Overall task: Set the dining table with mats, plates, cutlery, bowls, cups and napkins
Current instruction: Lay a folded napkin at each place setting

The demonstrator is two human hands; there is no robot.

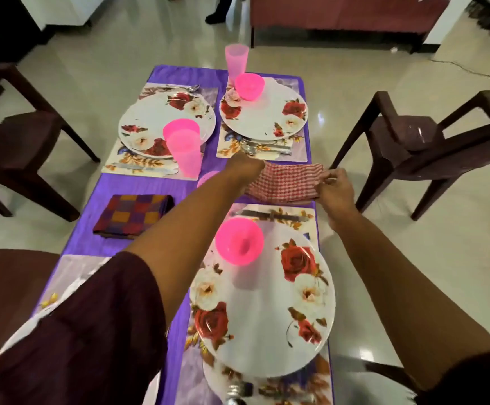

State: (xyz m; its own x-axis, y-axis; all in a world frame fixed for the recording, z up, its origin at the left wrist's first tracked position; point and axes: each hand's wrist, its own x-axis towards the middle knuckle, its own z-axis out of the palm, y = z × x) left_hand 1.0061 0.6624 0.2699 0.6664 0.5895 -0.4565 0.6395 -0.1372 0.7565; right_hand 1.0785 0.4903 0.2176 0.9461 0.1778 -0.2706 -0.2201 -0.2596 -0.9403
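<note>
At the left edge of the view, one dark brown chair (18, 135) beside the table, a second brown seat (4, 287) nearer me. On the purple tablecloth (138, 185), left side: one folded checked napkin (132, 215) in purple, orange and maroon, lying flat between the far and near settings. Beyond it, far-left floral mat (132, 166) bearing one rose-patterned plate (150, 118), cutlery along its near edge, with a pink tumbler (186, 154) and the rim of another pink vessel just behind it. Centre: my left hand (245, 165), arm in a maroon sleeve, reaching across the table to the left end of the red-and-white checked napkin (284, 182); its fingers are turned away from me, so I cannot tell whether they grip the cloth. That napkin lies between the far-right and near-right settings. Far right: second rose plate (267, 115) on its mat, a pink bowl (249, 86) on it, a pink cup (236, 61) behind, cutlery (267, 149) along the near edge. Near right: large rose plate (264, 311) carrying a pink bowl (239, 241), a knife (270, 215) just beyond. My right hand (335, 188) pinches the right end of the red-and-white napkin. Off the table's right side, one more brown chair (424, 144).
</note>
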